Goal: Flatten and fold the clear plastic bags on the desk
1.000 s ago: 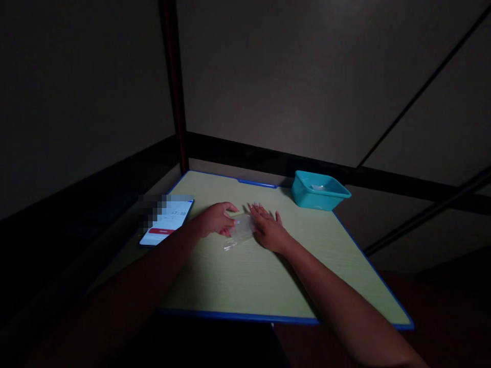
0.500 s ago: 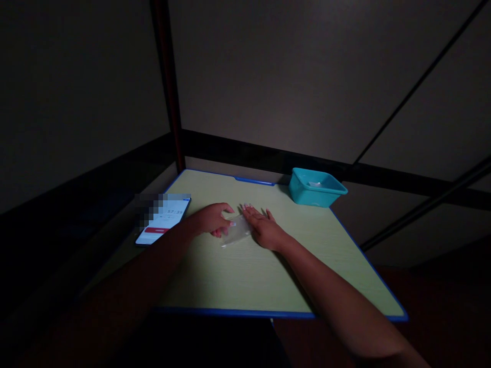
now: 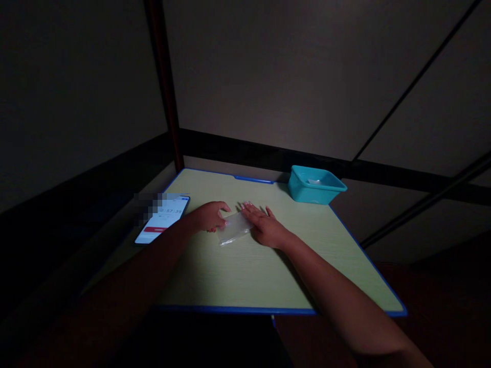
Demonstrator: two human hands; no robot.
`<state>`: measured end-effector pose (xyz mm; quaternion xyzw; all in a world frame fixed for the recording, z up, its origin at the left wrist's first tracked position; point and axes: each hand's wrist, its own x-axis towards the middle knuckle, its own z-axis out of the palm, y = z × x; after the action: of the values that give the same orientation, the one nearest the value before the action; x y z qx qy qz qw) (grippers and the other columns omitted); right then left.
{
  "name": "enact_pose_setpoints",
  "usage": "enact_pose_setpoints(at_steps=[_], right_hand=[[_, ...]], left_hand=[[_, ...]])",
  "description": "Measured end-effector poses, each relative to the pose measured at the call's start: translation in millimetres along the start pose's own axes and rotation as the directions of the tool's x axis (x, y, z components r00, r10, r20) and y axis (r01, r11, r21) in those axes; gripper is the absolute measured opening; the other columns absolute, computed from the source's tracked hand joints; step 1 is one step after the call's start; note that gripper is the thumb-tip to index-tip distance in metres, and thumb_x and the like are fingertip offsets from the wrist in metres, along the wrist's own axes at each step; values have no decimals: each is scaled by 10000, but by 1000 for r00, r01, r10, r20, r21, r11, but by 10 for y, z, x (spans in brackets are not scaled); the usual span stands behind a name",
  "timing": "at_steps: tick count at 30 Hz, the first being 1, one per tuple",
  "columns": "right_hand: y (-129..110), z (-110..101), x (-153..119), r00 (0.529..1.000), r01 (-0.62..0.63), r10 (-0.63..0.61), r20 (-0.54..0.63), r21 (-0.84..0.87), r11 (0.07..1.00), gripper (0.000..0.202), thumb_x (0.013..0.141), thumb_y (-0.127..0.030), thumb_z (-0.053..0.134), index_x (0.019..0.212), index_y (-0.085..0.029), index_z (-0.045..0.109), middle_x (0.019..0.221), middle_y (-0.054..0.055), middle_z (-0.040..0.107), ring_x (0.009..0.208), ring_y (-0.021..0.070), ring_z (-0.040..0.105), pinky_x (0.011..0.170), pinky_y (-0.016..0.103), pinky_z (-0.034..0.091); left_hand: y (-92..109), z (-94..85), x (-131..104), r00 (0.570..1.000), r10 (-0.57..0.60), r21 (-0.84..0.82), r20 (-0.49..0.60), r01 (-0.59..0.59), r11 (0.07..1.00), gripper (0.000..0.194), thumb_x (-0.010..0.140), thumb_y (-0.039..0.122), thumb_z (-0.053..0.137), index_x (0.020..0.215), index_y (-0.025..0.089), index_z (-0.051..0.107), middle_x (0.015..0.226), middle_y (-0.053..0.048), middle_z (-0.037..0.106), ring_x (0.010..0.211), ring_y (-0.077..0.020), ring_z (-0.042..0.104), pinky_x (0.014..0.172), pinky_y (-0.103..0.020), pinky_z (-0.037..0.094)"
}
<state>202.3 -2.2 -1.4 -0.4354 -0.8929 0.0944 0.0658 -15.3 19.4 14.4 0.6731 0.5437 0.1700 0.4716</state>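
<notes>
A clear, flat plastic bag or sleeve (image 3: 235, 230) lies on the table between my hands. My right hand (image 3: 264, 227) rests palm down across its right end, fingers stretched forward and thumb side hidden in part. At the bag's left edge is my left hand (image 3: 210, 216), its thumb tip touching the plastic. The index finger arcs away from that thumb, leaving a gap, while the other fingers curl low beside the edge. Whether anything is inside the bag I cannot tell.
A lit phone (image 3: 163, 220) showing a timer lies left of my left forearm. At the back right corner stands a turquoise basket (image 3: 316, 195) with something pale inside. The pale table (image 3: 245, 286) has a blue rim, and dark panelled walls rise behind it.
My left hand has drawn slightly left, its thumb moving from over the bag toward its edge, so more plastic shows. My right hand stays almost where it was.
</notes>
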Motion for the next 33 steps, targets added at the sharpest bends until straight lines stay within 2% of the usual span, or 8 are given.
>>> enact_pose_setpoints(at_steps=[5, 9, 19, 21, 24, 27, 29, 33], right_hand=[[21, -28, -24, 998, 56, -56, 3, 98, 994, 601, 908, -360, 358, 1457, -259, 137, 1514, 71, 149, 1385, 225, 127, 1043, 606, 72], [26, 12, -7, 999, 34, -34, -10, 59, 998, 540, 952, -339, 247, 1462, -258, 91, 1510, 67, 173, 1382, 194, 142, 1059, 574, 91], [-43, 67, -11, 995, 74, -72, 66, -40, 996, 556, 953, -348, 262, 1464, -237, 72, 1515, 63, 133, 1385, 183, 120, 1075, 551, 66], [-60, 58, -11, 995, 65, -61, 84, -52, 997, 561, 953, -370, 259, 1465, -224, 82, 1515, 70, 123, 1387, 182, 107, 1079, 543, 64], [-75, 51, -7, 994, 58, -51, 101, -64, 996, 568, 952, -398, 254, 1465, -211, 95, 1516, 71, 108, 1389, 188, 94, 1080, 546, 63], [-74, 57, -3, 993, 54, -46, 109, -77, 996, 568, 952, -426, 235, 1463, -207, 116, 1518, 65, 86, 1391, 190, 81, 1079, 553, 61], [-68, 64, -4, 993, 51, -41, 112, -88, 995, 573, 951, -443, 224, 1462, -203, 127, 1518, 64, 72, 1392, 191, 70, 1079, 552, 60], [-54, 63, -18, 993, 21, -9, 119, -107, 994, 604, 947, -469, 192, 1466, -173, 108, 1515, 75, 70, 1392, 196, 66, 1088, 536, 61]], left_hand=[[19, -1, -10, 1000, -13, 18, 9, 13, 1000, 476, 629, 152, 593, 1099, 158, 518, 506, 56, 574, 380, -90, 445, 389, -177, 329], [18, -3, -7, 1000, -3, 44, -12, 3, 999, 454, 620, 159, 593, 1071, 159, 536, 513, 59, 559, 388, -94, 453, 394, -179, 319], [-47, 5, 33, 995, 31, 167, -94, -16, 986, 404, 674, 124, 571, 1076, 161, 551, 549, 50, 561, 409, -111, 477, 435, -203, 353], [-46, -4, 26, 984, 87, 280, -157, -40, 959, 376, 682, 132, 594, 1057, 155, 578, 607, 21, 588, 492, -139, 539, 502, -227, 406], [-16, 17, -1, 939, 213, 458, -269, -70, 886, 377, 710, 216, 641, 1077, 142, 595, 828, -64, 643, 781, -216, 613, 707, -278, 458], [12, 131, -30, 856, 396, 647, -331, -99, 756, 440, 788, 322, 595, 1190, 152, 544, 1153, -128, 586, 1116, -265, 509, 945, -344, 378], [12, 252, -44, 830, 462, 726, -311, -106, 680, 483, 841, 360, 525, 1276, 158, 473, 1332, -137, 479, 1259, -265, 390, 1035, -402, 289], [-7, 476, -80, 884, 437, 782, -166, -151, 604, 566, 915, 426, 352, 1397, 132, 306, 1489, -120, 242, 1379, -238, 182, 1082, -488, 183]])
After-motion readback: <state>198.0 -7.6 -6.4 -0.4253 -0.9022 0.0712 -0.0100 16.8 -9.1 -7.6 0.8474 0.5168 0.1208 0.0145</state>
